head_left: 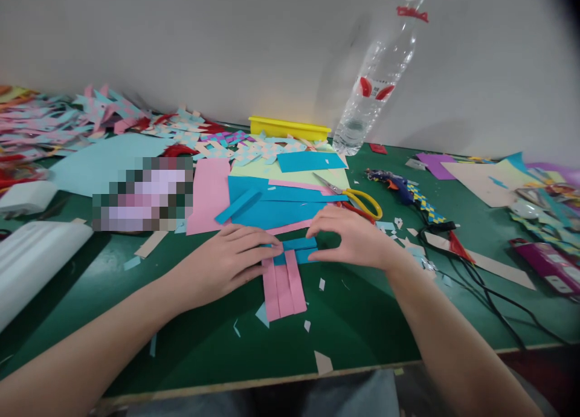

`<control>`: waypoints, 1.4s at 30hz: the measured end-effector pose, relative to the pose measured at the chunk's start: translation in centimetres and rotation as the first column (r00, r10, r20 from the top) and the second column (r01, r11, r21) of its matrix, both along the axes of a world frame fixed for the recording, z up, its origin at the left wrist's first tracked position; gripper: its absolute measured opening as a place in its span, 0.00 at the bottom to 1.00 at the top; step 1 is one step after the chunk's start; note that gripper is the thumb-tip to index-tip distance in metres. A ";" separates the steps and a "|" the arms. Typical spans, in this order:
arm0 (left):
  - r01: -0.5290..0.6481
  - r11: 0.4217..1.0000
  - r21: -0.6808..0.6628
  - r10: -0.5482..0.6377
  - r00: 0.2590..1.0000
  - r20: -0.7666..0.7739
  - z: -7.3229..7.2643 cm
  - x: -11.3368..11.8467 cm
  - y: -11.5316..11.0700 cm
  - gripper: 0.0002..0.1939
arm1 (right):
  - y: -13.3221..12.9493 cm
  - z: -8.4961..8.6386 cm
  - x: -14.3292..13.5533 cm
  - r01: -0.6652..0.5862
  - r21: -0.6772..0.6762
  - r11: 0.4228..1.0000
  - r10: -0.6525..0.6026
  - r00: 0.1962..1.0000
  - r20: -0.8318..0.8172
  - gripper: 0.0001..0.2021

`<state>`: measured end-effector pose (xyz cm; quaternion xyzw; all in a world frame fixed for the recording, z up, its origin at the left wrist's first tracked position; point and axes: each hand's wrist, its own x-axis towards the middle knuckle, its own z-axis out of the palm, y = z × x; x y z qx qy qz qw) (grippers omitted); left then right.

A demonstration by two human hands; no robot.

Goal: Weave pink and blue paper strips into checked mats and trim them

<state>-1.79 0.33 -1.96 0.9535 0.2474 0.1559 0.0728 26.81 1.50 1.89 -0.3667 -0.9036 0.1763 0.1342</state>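
Pink paper strips (285,293) lie side by side on the table, woven at their upper end with blue paper strips (299,244). My left hand (231,257) rests over the left side of this weave, its fingertips pressed together on the strips. From the right, my right hand (347,239) has its thumb and forefinger at the right ends of the blue strips, thumb below and forefinger above. Just beyond lie blue paper sheets (281,208), a loose blue strip (238,205) and scissors (362,203) with yellow handles.
A tilted plastic bottle (380,72) leans on the wall beside a yellow tray (290,129). A glue gun (399,187) with black cables lies at right. Woven paper pieces (54,127) heap at far left. Scraps dot the green table (362,320).
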 end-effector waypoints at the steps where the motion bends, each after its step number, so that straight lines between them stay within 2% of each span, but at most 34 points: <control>1: -0.001 1.000 -0.017 0.001 1.000 -0.003 0.0 0.2 -0.1 0.18 | 0.1 0.0 0.1 -0.017 -0.032 0.999 0.018 1.000 0.024 0.16; 6: 0.096 0.993 -0.073 -0.102 0.992 -0.080 0.0 1.3 -0.5 0.27 | 0.4 -0.7 -0.5 -0.118 -0.147 0.982 0.126 0.991 0.043 0.12; 9: 0.129 0.987 -0.096 -0.141 0.980 -0.139 0.0 1.5 -0.6 0.27 | 0.5 -0.9 -0.6 -0.133 -0.193 0.972 0.142 0.989 0.033 0.12; 13: 0.139 0.984 -0.112 -0.157 0.972 -0.176 -0.2 1.4 -0.5 0.27 | 0.7 -1.2 -0.2 -0.134 -0.185 0.973 0.143 0.989 0.034 0.11; 19: 0.143 0.981 -0.128 -0.161 0.977 -0.143 -0.3 1.3 -0.4 0.26 | 0.9 -1.7 0.1 -0.140 -0.198 0.970 0.147 0.989 0.021 0.10; 26: 0.150 0.980 -0.133 -0.164 0.980 -0.109 -0.3 1.2 -0.4 0.23 | 0.6 -0.8 0.0 -0.078 -0.223 0.972 0.093 0.994 0.057 0.07; 35: 0.147 0.983 -0.114 -0.160 0.981 -0.113 -0.1 1.1 -0.5 0.20 | 0.5 -0.6 0.0 -0.069 -0.253 0.965 0.080 0.996 0.033 0.07; 42: 0.152 0.980 -0.129 -0.162 0.984 -0.073 0.1 1.2 -0.6 0.20 | 0.4 0.0 0.2 -0.076 -0.226 0.971 0.088 0.995 0.046 0.06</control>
